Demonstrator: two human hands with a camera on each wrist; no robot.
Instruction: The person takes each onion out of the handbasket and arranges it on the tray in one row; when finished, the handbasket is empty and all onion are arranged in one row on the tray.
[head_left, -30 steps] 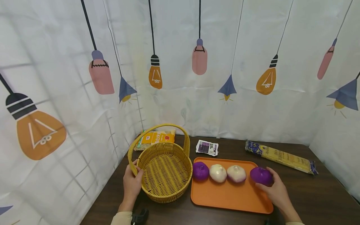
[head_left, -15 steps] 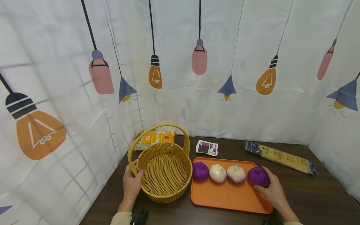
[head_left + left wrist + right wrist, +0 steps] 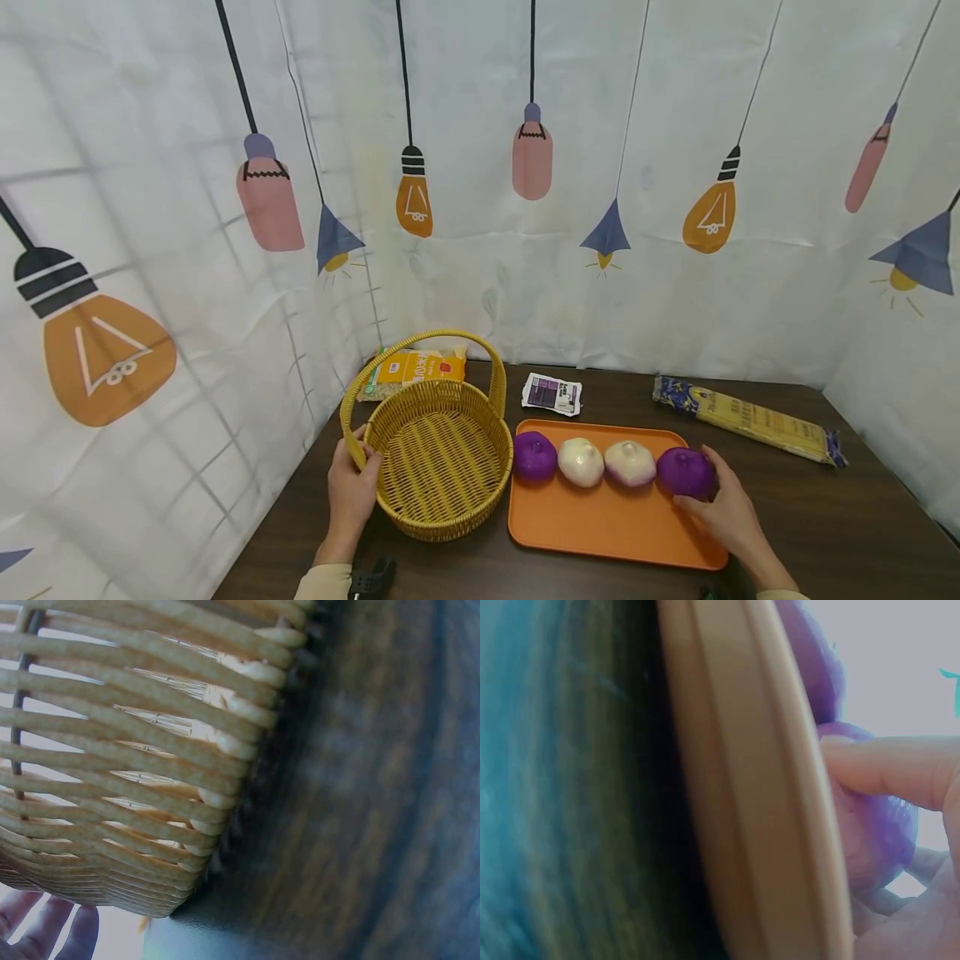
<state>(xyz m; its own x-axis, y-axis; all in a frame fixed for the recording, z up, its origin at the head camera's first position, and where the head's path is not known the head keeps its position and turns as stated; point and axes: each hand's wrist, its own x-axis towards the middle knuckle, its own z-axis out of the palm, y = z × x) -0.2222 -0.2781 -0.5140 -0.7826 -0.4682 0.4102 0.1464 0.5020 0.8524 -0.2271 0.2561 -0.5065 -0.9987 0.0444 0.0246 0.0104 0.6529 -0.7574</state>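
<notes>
A yellow woven basket (image 3: pixel 442 467) with a tall arched handle stands on the table, nothing inside. My left hand (image 3: pixel 352 492) grips its left rim by the foot of the handle; in the left wrist view, fingers (image 3: pixel 79 934) show beside the wicker wall (image 3: pixel 112 750). On the orange tray (image 3: pixel 600 525) lie a purple onion (image 3: pixel 535 457) and two whitish onions (image 3: pixel 581 462). At the row's right end, my right hand (image 3: pixel 723 508) holds another purple onion (image 3: pixel 684 472) between thumb and fingers. The tray's edge (image 3: pixel 757 780) hides part of it in the right wrist view.
Behind the basket lies a yellow-orange food bag (image 3: pixel 423 367). A small white and purple packet (image 3: pixel 552 394) rests beyond the tray. A long yellow and blue package (image 3: pixel 750 417) lies at the back right. White curtains (image 3: pixel 480 275) border the dark table (image 3: pixel 840 533).
My right hand has moved left with the purple onion, bringing it down beside the whitish one. My left hand and the basket have stayed put.
</notes>
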